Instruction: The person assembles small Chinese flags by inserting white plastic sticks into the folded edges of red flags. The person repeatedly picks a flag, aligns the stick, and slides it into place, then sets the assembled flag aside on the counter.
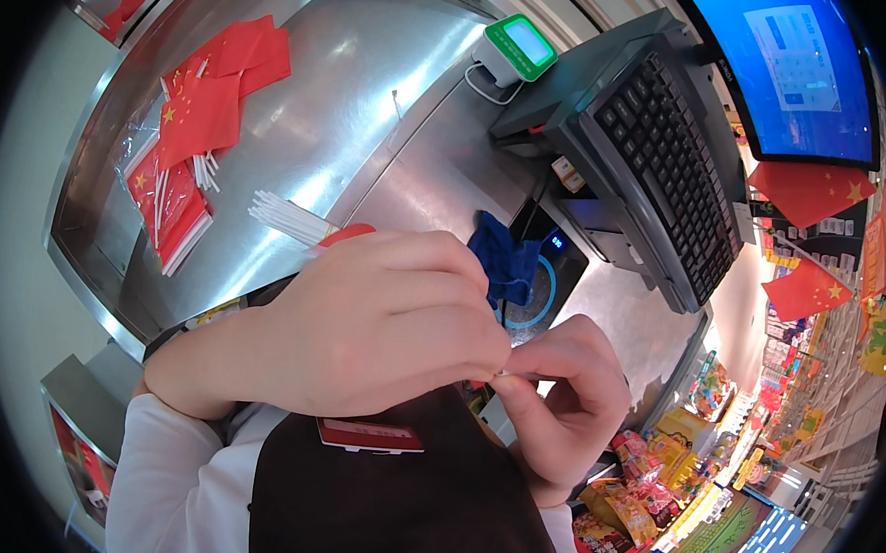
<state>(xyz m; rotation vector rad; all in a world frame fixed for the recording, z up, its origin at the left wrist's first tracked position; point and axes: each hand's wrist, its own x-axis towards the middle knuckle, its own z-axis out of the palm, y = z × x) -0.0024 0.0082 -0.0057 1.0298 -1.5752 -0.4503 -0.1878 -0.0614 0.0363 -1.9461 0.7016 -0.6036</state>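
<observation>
My left hand [391, 319] and my right hand [569, 398] meet in front of my dark apron, both closed in a pinch. A tiny white bit [501, 374] shows between the fingertips, with a speck of red beside it. Its kind cannot be made out, and my left hand's knuckles hide most of it. Just beyond the left hand lies a bundle of thin white sticks [291, 218] on the steel counter, a patch of red [350, 235] at its near end. Farther left is a pile of small red flags [201, 114] with yellow stars, some in clear plastic wrapping [143, 176].
A black keyboard [664, 173] on a till and a lit blue monitor [789, 74] stand at right. A green-rimmed device [520, 45], a blue cloth [504, 260] and a dark pad [537, 291] sit on the steel counter [323, 90]. Snack packets [643, 467] fill the lower right.
</observation>
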